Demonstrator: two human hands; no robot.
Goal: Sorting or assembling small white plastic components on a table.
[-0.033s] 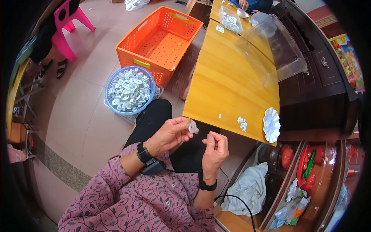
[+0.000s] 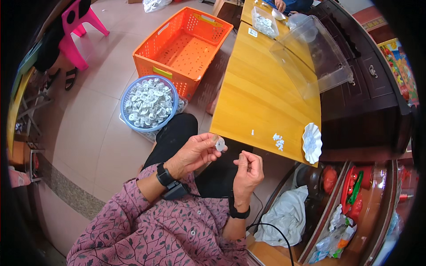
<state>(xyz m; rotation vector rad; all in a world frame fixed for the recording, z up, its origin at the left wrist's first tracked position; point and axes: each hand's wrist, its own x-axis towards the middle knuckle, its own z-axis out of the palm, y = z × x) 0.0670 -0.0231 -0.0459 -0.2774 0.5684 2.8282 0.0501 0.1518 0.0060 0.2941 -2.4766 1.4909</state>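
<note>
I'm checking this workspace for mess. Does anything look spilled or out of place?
A few small white pieces lie loose on the wooden table beside the white dish, outside it. Otherwise nothing stands out.

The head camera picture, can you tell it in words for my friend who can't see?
A seated person's left hand holds a small white round piece while the right hand pinches something too tiny to tell. In front is a yellow wooden table with white bits and a white dish; on the floor sit a blue basket of white pieces and an orange crate.
</note>
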